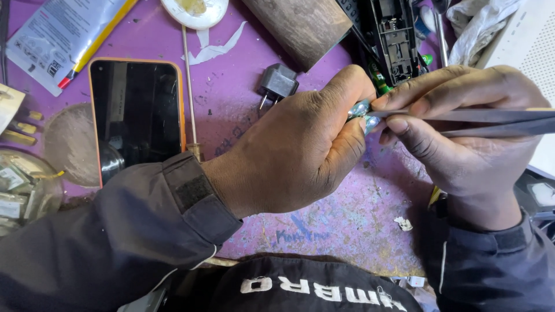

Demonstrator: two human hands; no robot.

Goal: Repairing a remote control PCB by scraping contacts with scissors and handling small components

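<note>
My left hand [300, 150] is closed around a small shiny part [361, 111] with a green-blue glint, pinched between thumb and forefinger; most of the part is hidden. My right hand [468, 144] grips dark metal tweezers [491, 121], whose tips meet the small part where both hands touch. Both hands hover above a worn purple work surface [347, 214]. Dark jacket sleeves cover both wrists.
A smartphone [136, 115] with an orange frame lies at the left, screen dark. A black plug adapter [277, 84] sits behind my left hand. A brown cylinder [300, 26], an opened black device [396, 37], a white cloth [480, 26] and a glass jar [23, 188] surround the area.
</note>
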